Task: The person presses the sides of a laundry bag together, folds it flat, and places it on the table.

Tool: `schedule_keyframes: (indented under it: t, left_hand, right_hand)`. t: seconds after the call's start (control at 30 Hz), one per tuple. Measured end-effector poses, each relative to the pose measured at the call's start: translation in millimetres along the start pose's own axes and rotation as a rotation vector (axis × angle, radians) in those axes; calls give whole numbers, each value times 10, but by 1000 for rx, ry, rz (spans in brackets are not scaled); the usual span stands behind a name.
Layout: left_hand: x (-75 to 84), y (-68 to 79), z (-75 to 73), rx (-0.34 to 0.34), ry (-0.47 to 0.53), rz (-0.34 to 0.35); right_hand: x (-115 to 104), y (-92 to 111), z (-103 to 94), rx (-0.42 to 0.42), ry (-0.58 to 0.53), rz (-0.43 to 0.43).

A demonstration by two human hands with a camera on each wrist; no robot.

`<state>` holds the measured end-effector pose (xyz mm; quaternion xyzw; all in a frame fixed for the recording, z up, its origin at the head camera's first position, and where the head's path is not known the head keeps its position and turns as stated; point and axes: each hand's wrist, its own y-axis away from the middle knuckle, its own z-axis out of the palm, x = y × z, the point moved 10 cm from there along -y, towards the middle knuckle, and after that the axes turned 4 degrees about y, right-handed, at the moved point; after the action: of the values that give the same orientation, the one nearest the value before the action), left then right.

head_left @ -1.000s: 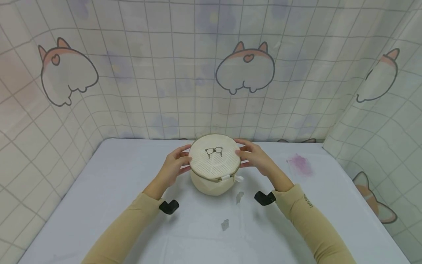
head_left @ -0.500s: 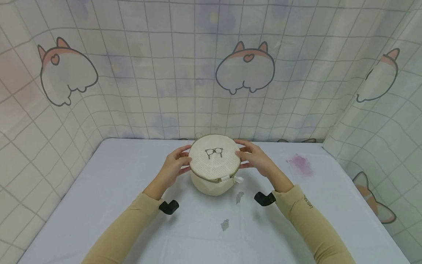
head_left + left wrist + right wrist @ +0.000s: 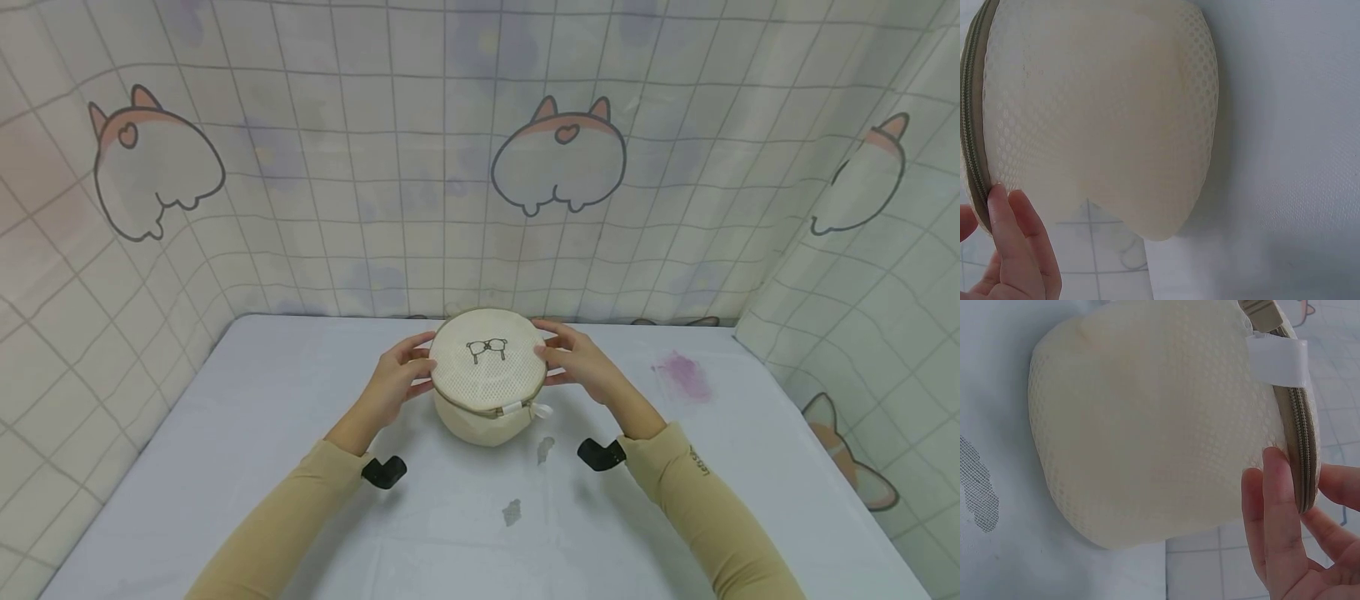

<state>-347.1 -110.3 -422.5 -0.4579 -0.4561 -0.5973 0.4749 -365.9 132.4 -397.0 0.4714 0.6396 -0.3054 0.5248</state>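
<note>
A round cream mesh laundry bag (image 3: pixel 491 387) stands on the white-covered table, its flat lid upward with a glasses drawing (image 3: pixel 487 345) printed on it. My left hand (image 3: pixel 386 379) holds the bag's left rim, thumb at the top edge and fingers against the side below. On the opposite rim, my right hand (image 3: pixel 588 362) grips the same way. A zipper (image 3: pixel 969 112) runs round the rim in the left wrist view. The right wrist view shows the zipper closed beside a white tag (image 3: pixel 1280 360), with the zipper pull (image 3: pixel 1261 312) partly cut off at the top.
Behind the table (image 3: pixel 262 400) hangs a grid-patterned curtain (image 3: pixel 337 208) with cartoon corgi prints, and it continues along both sides. A pink stain (image 3: pixel 684 375) marks the cloth at right. Two grey patches, one a grey patch (image 3: pixel 512 512) near the front, lie before the bag.
</note>
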Motion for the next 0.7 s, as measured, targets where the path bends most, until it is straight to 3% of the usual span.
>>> schedule_keyframes:
  t: [0.23,0.47,0.7]
  left_hand:
    - [24,20,23,-15,12,-27]
    - [183,156,108,-25,-20,-31]
    - [190,159,111,-27,-28,-29]
  right_hand:
    - [-8,8,6,-5,-4,-7]
    - [3,0,11,-16,7,-13]
    - [24,-12,4,-12,4,-4]
